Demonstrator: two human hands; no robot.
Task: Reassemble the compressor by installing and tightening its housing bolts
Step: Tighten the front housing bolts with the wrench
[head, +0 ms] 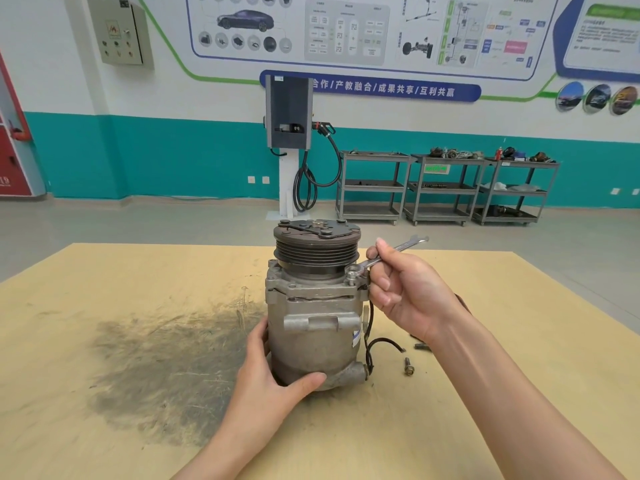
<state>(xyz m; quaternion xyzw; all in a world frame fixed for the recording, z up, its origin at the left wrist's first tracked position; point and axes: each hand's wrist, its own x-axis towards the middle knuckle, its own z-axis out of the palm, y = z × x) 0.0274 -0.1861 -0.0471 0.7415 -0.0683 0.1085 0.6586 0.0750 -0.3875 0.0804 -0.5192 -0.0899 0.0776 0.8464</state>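
Here the grey compressor (317,317) stands upright, black grooved pulley on top

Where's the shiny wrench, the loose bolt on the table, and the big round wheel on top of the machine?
wrench (398,250), head view, middle of its shaft above the fingers.
loose bolt (408,367), head view, its shank, lying on the table.
pulley wheel (317,251), head view, its grooved side.
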